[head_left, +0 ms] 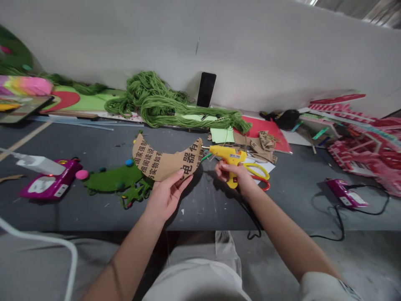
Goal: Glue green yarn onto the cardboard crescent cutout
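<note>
My left hand point(166, 194) holds a crescent-shaped piece of brown cardboard point(163, 161) printed with black characters, lifted just above the dark table point(206, 205). My right hand point(233, 175) grips a yellow hot glue gun point(230, 157), whose nozzle points left at the right tip of the cardboard crescent. Yellow-and-red handled scissors point(258, 175) lie on the table just right of that hand. A green felt shape point(114, 180) with small coloured pompoms lies under and to the left of the cardboard.
A heap of green yarn point(163, 104) lies at the back, with a black phone point(206, 89) leaning on the wall. Magenta glue guns point(52, 182) point(343, 194) sit at left and right. Cardboard scraps point(261, 146) and pink-red paper pieces point(363, 138) crowd the right side.
</note>
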`<state>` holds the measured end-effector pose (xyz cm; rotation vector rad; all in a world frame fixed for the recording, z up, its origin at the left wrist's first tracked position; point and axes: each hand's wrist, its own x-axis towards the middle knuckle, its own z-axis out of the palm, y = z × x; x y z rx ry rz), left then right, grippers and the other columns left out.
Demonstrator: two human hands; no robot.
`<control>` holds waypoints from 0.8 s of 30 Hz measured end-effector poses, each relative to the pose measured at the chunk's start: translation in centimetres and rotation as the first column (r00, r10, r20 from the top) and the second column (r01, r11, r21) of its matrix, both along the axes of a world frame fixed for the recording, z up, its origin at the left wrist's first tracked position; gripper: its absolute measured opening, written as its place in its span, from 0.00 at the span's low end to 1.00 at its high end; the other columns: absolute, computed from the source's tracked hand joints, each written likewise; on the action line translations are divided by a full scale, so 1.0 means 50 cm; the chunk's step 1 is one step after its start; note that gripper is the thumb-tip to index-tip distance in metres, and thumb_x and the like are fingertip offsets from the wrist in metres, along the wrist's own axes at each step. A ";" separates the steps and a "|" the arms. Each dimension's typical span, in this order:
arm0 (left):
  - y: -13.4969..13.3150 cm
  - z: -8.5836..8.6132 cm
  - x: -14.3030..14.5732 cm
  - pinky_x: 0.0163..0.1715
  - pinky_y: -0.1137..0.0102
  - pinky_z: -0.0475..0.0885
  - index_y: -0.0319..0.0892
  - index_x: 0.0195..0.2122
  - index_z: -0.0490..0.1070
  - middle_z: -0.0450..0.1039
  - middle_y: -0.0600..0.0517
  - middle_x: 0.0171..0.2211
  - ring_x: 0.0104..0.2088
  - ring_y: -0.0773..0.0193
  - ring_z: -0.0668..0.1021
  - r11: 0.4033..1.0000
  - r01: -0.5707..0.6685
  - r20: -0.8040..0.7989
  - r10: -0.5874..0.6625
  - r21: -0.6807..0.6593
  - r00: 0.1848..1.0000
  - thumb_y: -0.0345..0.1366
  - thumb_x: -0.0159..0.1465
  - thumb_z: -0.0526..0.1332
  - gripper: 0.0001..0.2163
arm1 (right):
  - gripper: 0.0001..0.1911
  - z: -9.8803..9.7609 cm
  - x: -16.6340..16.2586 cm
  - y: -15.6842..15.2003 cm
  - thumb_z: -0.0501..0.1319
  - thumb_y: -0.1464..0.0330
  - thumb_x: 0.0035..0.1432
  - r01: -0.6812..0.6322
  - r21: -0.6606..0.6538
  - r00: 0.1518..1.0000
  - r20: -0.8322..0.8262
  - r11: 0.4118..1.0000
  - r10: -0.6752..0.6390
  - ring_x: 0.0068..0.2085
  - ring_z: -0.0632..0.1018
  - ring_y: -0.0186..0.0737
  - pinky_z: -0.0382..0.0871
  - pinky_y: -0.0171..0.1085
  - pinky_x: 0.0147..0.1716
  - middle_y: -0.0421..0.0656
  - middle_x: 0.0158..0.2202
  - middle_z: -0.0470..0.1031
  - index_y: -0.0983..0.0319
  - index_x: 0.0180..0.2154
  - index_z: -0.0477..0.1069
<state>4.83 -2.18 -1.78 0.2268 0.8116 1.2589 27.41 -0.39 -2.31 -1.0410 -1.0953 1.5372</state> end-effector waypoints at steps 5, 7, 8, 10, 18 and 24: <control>-0.001 0.005 0.000 0.56 0.55 0.76 0.46 0.53 0.76 0.82 0.50 0.46 0.46 0.58 0.83 0.999 0.036 0.002 -0.036 -0.003 0.999 0.21 0.56 0.67 0.24 | 0.14 0.002 0.003 0.008 0.66 0.60 0.52 0.033 0.008 0.999 0.000 0.999 -0.033 0.22 0.66 0.32 0.54 0.35 0.22 0.41 0.25 0.72 0.62 0.27 0.66; -0.001 0.006 0.000 0.56 0.56 0.76 0.47 0.54 0.75 0.82 0.50 0.47 0.46 0.58 0.83 0.999 0.041 -0.001 -0.041 -0.005 0.999 0.21 0.56 0.67 0.24 | 0.14 0.002 0.002 0.008 0.66 0.60 0.52 0.034 0.008 0.999 0.003 0.999 -0.034 0.22 0.66 0.32 0.54 0.35 0.21 0.41 0.25 0.72 0.61 0.27 0.66; -0.001 0.005 0.000 0.56 0.56 0.76 0.47 0.54 0.75 0.82 0.50 0.47 0.46 0.57 0.83 0.999 0.042 -0.002 -0.042 -0.004 0.999 0.21 0.56 0.67 0.24 | 0.14 0.002 0.002 0.007 0.66 0.61 0.52 0.036 0.004 0.999 -0.002 0.999 -0.036 0.22 0.66 0.32 0.54 0.34 0.21 0.40 0.25 0.72 0.61 0.28 0.65; -0.001 0.005 0.000 0.55 0.56 0.77 0.46 0.53 0.76 0.81 0.49 0.48 0.47 0.57 0.83 0.999 0.040 0.000 -0.040 0.000 0.999 0.21 0.56 0.67 0.24 | 0.13 0.002 0.001 0.005 0.66 0.62 0.52 0.036 -0.007 0.999 -0.009 0.999 -0.036 0.22 0.66 0.31 0.53 0.34 0.22 0.40 0.25 0.71 0.61 0.28 0.64; 0.001 0.002 -0.001 0.55 0.57 0.77 0.45 0.52 0.76 0.82 0.48 0.47 0.49 0.56 0.82 1.000 0.011 -0.008 -0.011 0.005 1.000 0.21 0.56 0.68 0.23 | 0.13 -0.003 0.002 0.001 0.64 0.61 0.54 -0.086 -0.028 0.995 0.050 0.996 0.087 0.22 0.65 0.32 0.54 0.34 0.23 0.39 0.23 0.70 0.61 0.26 0.64; 0.003 0.000 -0.003 0.54 0.57 0.78 0.46 0.52 0.76 0.82 0.49 0.46 0.48 0.57 0.82 0.999 0.021 -0.005 -0.021 0.024 1.000 0.22 0.56 0.68 0.23 | 0.13 -0.001 0.003 -0.003 0.64 0.61 0.53 -0.145 -0.045 0.986 0.073 0.988 0.148 0.23 0.65 0.32 0.53 0.34 0.22 0.40 0.23 0.70 0.61 0.26 0.64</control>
